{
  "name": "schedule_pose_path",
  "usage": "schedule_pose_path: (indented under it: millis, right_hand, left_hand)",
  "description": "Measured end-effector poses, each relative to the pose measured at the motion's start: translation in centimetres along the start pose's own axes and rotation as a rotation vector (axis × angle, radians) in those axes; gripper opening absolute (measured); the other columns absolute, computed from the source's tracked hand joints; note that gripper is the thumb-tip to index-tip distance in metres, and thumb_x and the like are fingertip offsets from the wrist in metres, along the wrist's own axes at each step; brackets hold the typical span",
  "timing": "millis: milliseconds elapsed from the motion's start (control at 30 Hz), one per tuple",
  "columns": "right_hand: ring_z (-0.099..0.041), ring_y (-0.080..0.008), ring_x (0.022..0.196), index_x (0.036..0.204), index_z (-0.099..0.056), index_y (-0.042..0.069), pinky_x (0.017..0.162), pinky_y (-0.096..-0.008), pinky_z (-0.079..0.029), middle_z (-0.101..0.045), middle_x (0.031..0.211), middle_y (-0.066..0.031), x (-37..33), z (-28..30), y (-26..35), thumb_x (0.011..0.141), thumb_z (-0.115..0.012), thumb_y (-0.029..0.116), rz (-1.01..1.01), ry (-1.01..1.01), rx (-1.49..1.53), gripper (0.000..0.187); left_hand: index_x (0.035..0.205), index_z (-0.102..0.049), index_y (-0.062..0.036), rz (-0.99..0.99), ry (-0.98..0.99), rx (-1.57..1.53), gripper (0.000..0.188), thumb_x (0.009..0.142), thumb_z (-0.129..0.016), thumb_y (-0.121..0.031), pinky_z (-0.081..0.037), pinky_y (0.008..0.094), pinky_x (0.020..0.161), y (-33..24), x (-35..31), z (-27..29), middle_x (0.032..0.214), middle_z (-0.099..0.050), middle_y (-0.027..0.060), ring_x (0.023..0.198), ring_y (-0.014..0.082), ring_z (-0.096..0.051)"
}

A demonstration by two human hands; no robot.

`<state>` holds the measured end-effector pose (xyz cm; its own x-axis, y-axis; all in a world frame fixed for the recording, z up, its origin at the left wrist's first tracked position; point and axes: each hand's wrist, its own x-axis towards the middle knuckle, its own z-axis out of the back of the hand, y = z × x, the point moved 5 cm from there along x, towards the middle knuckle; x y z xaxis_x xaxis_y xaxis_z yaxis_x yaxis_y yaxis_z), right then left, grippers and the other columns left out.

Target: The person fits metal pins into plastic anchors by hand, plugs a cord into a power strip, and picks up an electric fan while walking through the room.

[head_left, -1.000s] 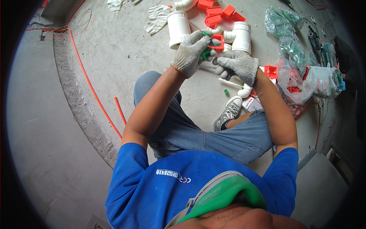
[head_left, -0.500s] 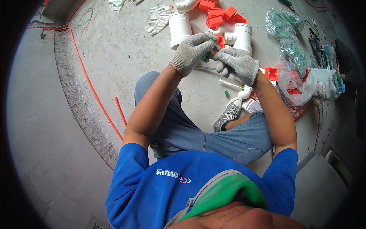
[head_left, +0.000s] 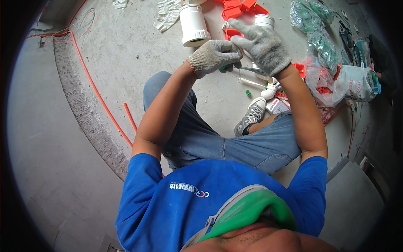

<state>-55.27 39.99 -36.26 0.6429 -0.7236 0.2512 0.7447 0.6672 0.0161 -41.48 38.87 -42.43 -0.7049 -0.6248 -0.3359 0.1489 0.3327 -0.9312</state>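
Observation:
Both my hands wear grey-white knitted gloves and are raised above the floor in front of my knees. My left hand (head_left: pixel 214 57) is closed round a small green piece (head_left: pixel 226 67); most of it is hidden by the fingers, so its kind cannot be made out. A thin strand hangs just below these fingers. Close by on the right, my right hand (head_left: pixel 265 47) has its fingers stretched apart and holds nothing visible. On the floor beneath lie a small green plastic fitting (head_left: pixel 248 93) and a white pipe elbow (head_left: pixel 269 91).
A large white pipe fitting (head_left: pixel 193 23) stands beyond my left hand, with another white fitting (head_left: pixel 264 20) behind my right. Red junction boxes (head_left: pixel 231 13) lie at the far side. Clear plastic bags (head_left: pixel 325 61) crowd the right; an orange conduit (head_left: pixel 94 82) runs along the left.
My right hand has come away from my left and spread its fingers. The left still grips the green piece. The whole view has shifted slightly, the floor things sitting higher in it.

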Motion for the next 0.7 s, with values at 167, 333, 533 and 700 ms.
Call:
schedule_pose_path:
  millis: [167, 333, 533, 700]
  right_hand:
    - [-0.057, -0.0236, 0.108, 0.114, -0.064, 0.02, 0.096, -0.0406, -0.045, -0.059, 0.124, -0.0015, -0.9, -0.1, -1.5, 0.079, -0.065, 0.019, -0.107, 0.053, -0.124, 0.035]
    - [-0.065, -0.0317, 0.084, 0.107, -0.069, 0.018, 0.079, -0.0411, -0.053, -0.068, 0.095, -0.0111, -1.6, -0.3, -2.6, 0.082, -0.067, 0.02, -0.232, 0.091, 0.055, 0.026]
    - [-0.063, -0.0137, 0.072, 0.11, -0.069, 0.006, 0.07, -0.0288, -0.052, -0.068, 0.085, -0.0056, -3.2, -3.1, -2.8, 0.089, -0.064, 0.02, -0.73, 0.387, 0.919, 0.026]
    - [-0.059, -0.0061, 0.063, 0.106, -0.069, 0.003, 0.053, -0.0204, -0.048, -0.065, 0.081, -0.0008, -3.7, -4.0, -1.6, 0.089, -0.068, 0.023, -0.998, 0.324, 1.324, 0.027]
  left_hand:
    - [0.102, -0.064, -0.004, 0.082, -0.049, -0.043, 0.023, 0.093, -0.064, -0.026, -0.055, 0.0251, 0.061, 0.9, 0.0, -0.2, 0.086, -0.069, 0.0075, 0.069, 0.0106, -0.065]
    - [0.104, -0.062, -0.003, 0.082, -0.087, -0.12, 0.023, 0.093, -0.064, -0.023, -0.057, 0.0264, 0.063, 1.1, -0.1, -0.2, 0.087, -0.069, 0.008, 0.071, 0.0115, -0.066]
    - [0.107, -0.061, -0.0021, -0.011, -0.096, -0.429, 0.02, 0.094, -0.061, -0.018, -0.055, 0.0261, 0.065, 1.1, -0.2, 0.1, 0.092, -0.068, 0.0093, 0.074, 0.0132, -0.065]
    - [0.11, -0.06, -0.0011, -0.053, -0.16, -0.591, 0.022, 0.094, -0.062, -0.017, -0.056, 0.0267, 0.066, 1.3, -0.1, 0.3, 0.092, -0.065, 0.0097, 0.075, 0.0159, -0.064]
